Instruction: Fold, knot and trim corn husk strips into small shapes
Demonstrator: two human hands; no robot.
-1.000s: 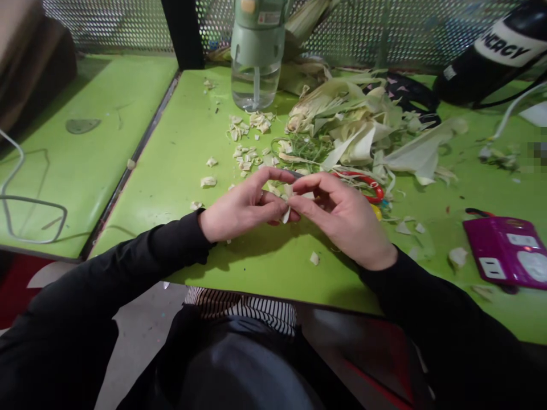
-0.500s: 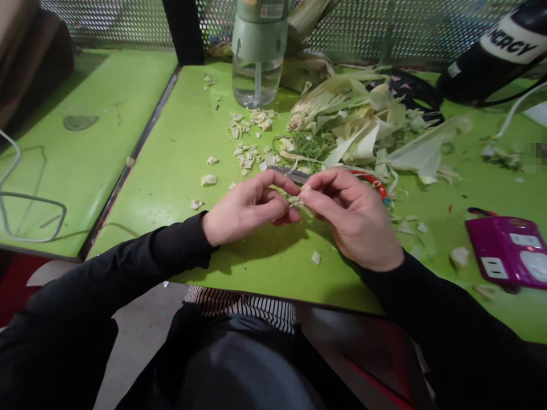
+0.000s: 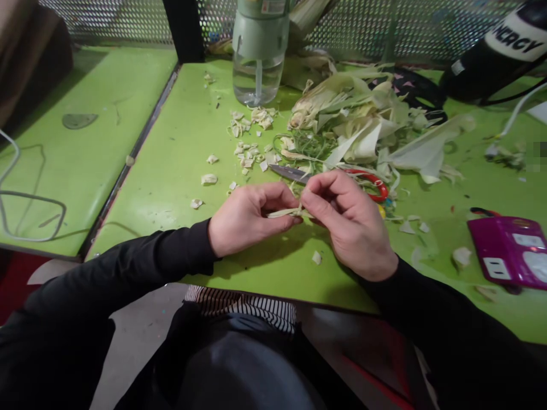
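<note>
Between my hands is a narrow, pale strip of corn husk (image 3: 282, 213), folded or knotted near its middle. My left hand (image 3: 255, 217) pinches it between thumb and fingers from the left. From the right, the thumb and forefinger of my right hand (image 3: 348, 222) are closed on its other end, fingertips nearly touching the left ones. Red-handled scissors (image 3: 290, 173) lie just behind my hands, blades pointing left, partly covered by the right hand. Beyond them is a heap of corn husks (image 3: 363, 125) with green strands (image 3: 310, 145). Small cut husk pieces (image 3: 247, 154) lie scattered to its left.
A water bottle (image 3: 258, 62) stands at the back of the green table (image 3: 171, 148). A black bottle labelled "ENERGY" (image 3: 496, 54) leans at back right. On the right lies a purple power strip (image 3: 510, 250). A perforated screen (image 3: 363, 34) borders the rear; a cable (image 3: 32, 193) lies left.
My left thumb and fingers have closed onto the husk strip, which shows more plainly now. The right hand keeps its pinch. More of the scissors is uncovered.
</note>
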